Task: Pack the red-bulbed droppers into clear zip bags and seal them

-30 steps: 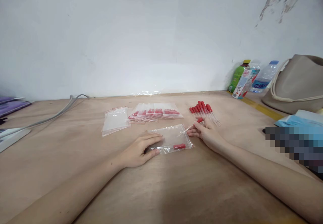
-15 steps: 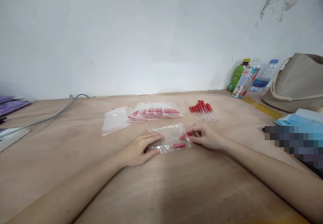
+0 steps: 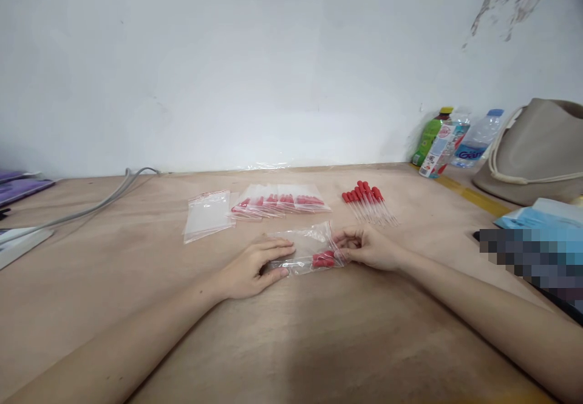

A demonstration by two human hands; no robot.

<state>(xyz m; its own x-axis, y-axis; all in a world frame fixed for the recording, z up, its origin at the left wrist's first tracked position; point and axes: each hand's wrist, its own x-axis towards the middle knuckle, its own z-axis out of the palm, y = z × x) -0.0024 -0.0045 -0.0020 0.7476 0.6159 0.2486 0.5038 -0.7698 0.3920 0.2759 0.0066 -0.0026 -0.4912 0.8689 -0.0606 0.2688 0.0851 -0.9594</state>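
In front of me a clear zip bag (image 3: 303,246) lies on the table with its mouth to the right. Two red-bulbed droppers (image 3: 323,259) rest inside it, bulbs side by side near the mouth; their thin stems are hard to see through the plastic. My left hand (image 3: 259,267) lies across the bag's left end, fingers stretched and thumb apart, pressing on it. At the mouth, my right hand (image 3: 367,247) has thumb and fingers closed on the bag's edge, close to the bulbs. Whether a fingertip also touches a bulb is hidden.
Behind the bag are flat zip bags (image 3: 208,212) and a row of filled bags (image 3: 282,200). A pile of red-bulbed droppers (image 3: 364,197) lies right of them. Bottles (image 3: 476,140), a carton (image 3: 444,149), a beige bag (image 3: 532,149) stand right; a cable (image 3: 104,203) runs left.
The second dropper has slid left and down into the bag, its bulb now beside the first. My right hand no longer has hold of that bulb. My left hand has stayed put.
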